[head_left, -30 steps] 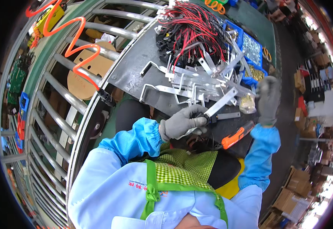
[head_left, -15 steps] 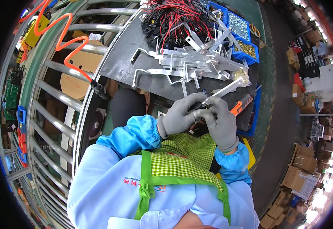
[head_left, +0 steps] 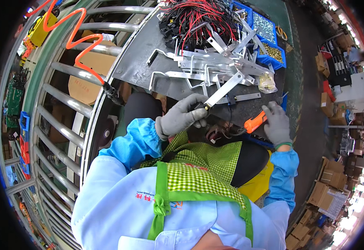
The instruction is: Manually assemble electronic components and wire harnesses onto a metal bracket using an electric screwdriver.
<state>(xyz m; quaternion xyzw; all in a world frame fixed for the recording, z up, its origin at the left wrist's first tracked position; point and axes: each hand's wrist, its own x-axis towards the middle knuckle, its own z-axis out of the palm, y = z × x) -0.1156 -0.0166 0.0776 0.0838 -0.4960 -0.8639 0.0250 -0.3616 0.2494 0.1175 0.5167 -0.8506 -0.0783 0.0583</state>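
Note:
My left hand point(head_left: 184, 116), in a grey glove, is closed on one end of a flat metal bracket point(head_left: 227, 88) that slants up and to the right. A small black part with a brass-coloured screw point(head_left: 207, 108) sits at the held end. To the right, my gloved right hand point(head_left: 278, 127) has its fingers around the dark end of an orange power screwdriver point(head_left: 255, 122), whose orange body points left and down. Behind the held bracket, another flat metal strip point(head_left: 248, 97) with a black piece lies on the dark tabletop point(head_left: 134, 62).
Several bent metal brackets point(head_left: 186, 75) are heaped on the table. Beyond them lies a tangle of red and black wires point(head_left: 198, 21). Blue bins of silver screws point(head_left: 263, 27) and brass screws point(head_left: 273, 53) stand at the right. An orange coiled hose point(head_left: 86, 37) hangs over metal rollers point(head_left: 67, 96) at left.
My hands were together at the bracket and have parted. The right hand moved right and took hold of the screwdriver; the left keeps the bracket, now raised more steeply.

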